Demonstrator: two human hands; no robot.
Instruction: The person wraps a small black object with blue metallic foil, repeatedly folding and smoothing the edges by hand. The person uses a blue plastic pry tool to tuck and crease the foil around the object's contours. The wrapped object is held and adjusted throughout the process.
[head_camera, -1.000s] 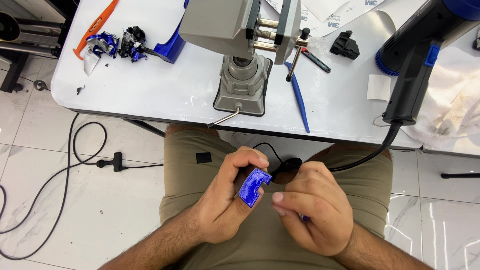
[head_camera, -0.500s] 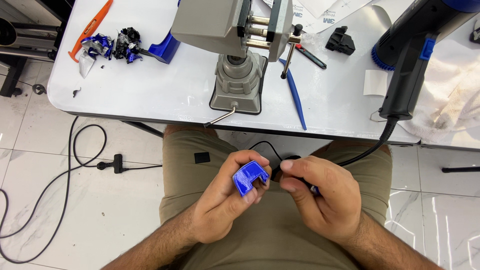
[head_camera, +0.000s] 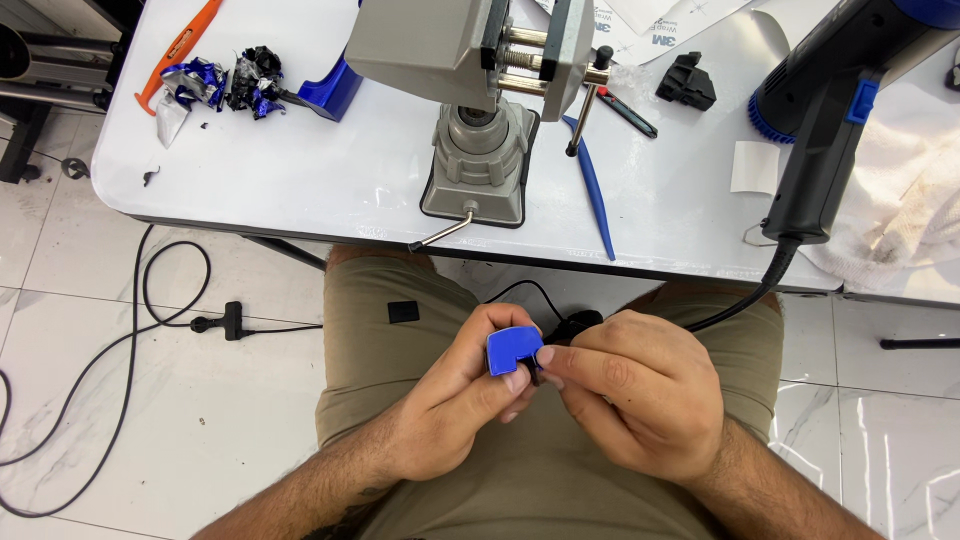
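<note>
Blue plastic piece (head_camera: 514, 350), small and notched, pinched in left hand (head_camera: 470, 405) grip, right hand (head_camera: 635, 390) fingertips on it.

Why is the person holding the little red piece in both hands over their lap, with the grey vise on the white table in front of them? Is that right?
Not quite: the little piece is blue, not red. The head view shows the left hand gripping it while the right hand touches it with its fingertips, over the lap. The grey vise does stand on the white table in front.
</note>
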